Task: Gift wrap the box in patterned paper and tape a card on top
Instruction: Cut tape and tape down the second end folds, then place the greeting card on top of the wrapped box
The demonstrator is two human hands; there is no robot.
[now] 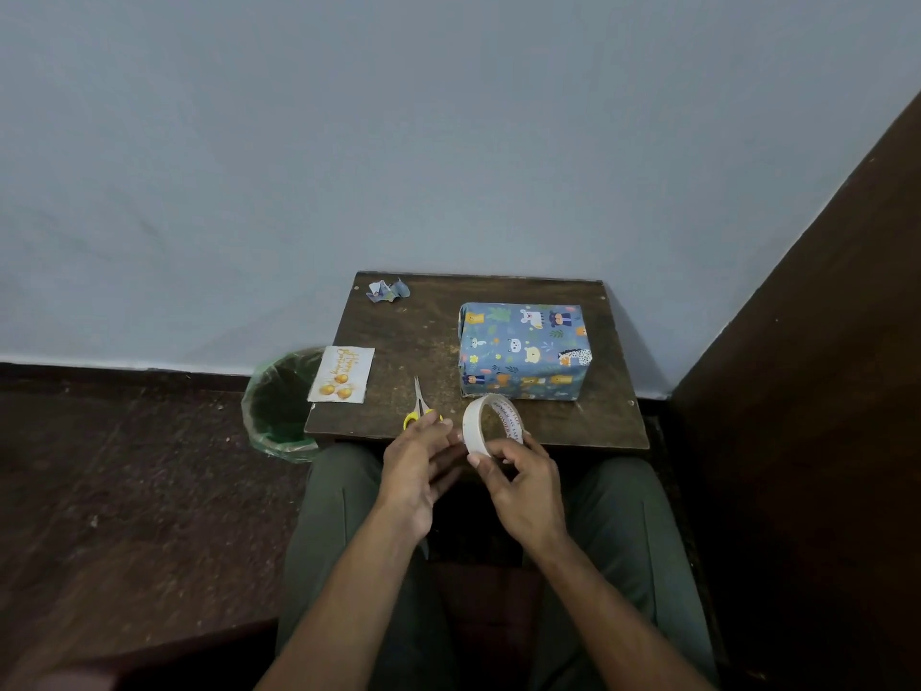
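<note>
The box [523, 349], wrapped in blue paper with animal prints, stands on the right half of a small dark wooden table [423, 336]. A white birthday card [342, 374] with gold balloons lies at the table's left edge, partly overhanging it. My right hand [521, 483] holds a roll of clear tape [491, 423] upright at the table's near edge. My left hand [423, 463] touches the roll's left rim with its fingertips. Yellow-handled scissors [420, 403] lie on the table just beyond my left hand, blades pointing away.
A crumpled scrap of the blue paper [387, 290] sits at the table's far left corner. A bin lined with green plastic [281, 403] stands on the floor left of the table. A pale wall is behind, a dark wooden panel [822, 341] at the right.
</note>
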